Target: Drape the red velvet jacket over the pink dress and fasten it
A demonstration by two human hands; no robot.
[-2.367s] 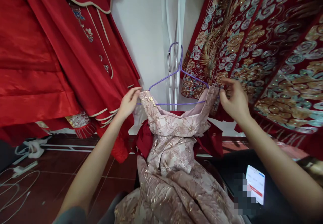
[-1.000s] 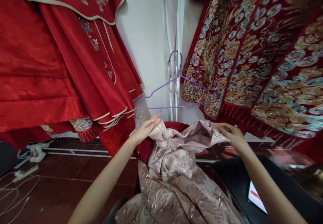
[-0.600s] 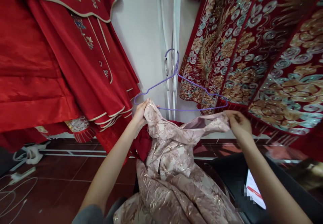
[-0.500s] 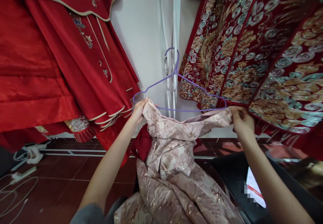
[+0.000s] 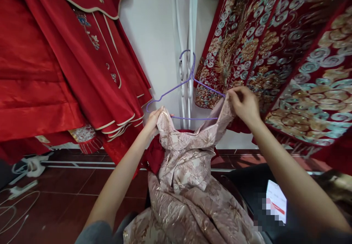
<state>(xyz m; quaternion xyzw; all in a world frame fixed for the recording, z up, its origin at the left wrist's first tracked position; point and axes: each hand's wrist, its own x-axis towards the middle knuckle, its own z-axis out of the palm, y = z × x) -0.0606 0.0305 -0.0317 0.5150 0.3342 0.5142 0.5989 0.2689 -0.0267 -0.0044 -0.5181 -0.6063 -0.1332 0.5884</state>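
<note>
Here, the right hand (image 5: 244, 104) bends inward, pinching the dress strap (image 5: 225, 112).

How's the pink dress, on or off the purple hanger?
Apparently half on: right strap covers the right end of the hanger; left strap leaves its left end bare.

I see free room between the red robe (image 5: 64, 53) and the white pole (image 5: 193, 20), above the hanger (image 5: 173, 88). The patterned cloth (image 5: 255, 49) hangs close behind the right hand (image 5: 245, 105); below, the dress (image 5: 189, 170) blocks.
</note>
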